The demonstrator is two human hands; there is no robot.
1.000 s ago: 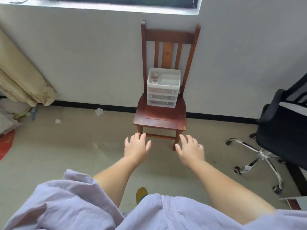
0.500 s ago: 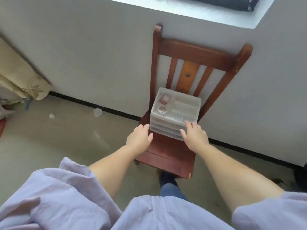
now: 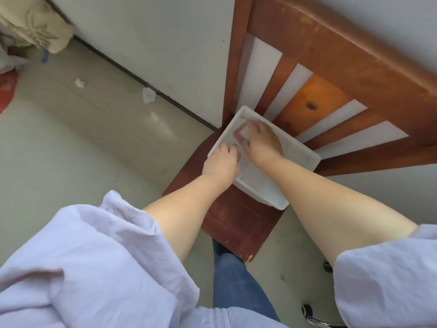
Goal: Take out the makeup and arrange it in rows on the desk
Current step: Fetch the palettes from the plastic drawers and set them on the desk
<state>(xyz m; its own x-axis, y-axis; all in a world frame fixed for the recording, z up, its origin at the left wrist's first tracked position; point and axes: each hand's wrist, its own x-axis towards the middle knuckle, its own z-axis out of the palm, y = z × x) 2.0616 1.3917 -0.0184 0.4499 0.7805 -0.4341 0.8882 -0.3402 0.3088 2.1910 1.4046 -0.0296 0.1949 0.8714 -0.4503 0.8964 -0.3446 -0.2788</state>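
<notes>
A white plastic drawer organizer (image 3: 305,157) stands on the seat of a wooden chair (image 3: 238,223), seen from above. Both my hands reach into its open top tray. My right hand (image 3: 262,143) pinches a small pinkish square makeup case (image 3: 241,134) at the tray's far left corner, between thumb and fingers. Just beside it, my left hand (image 3: 222,162) has its fingers curled down into the tray's left compartment. Whatever lies under those fingers is hidden, and the picture is blurred there.
The chair's slatted back (image 3: 314,100) leans against the white wall. Bits of crumpled paper (image 3: 148,95) lie on the floor to the left, near a beige curtain (image 3: 35,24). My leg in jeans (image 3: 238,287) stands in front of the seat.
I have moved close above the chair. Both hands went from the organizer's front corners into its top tray, the right onto the pinkish case, the left over the spot of the round jar.
</notes>
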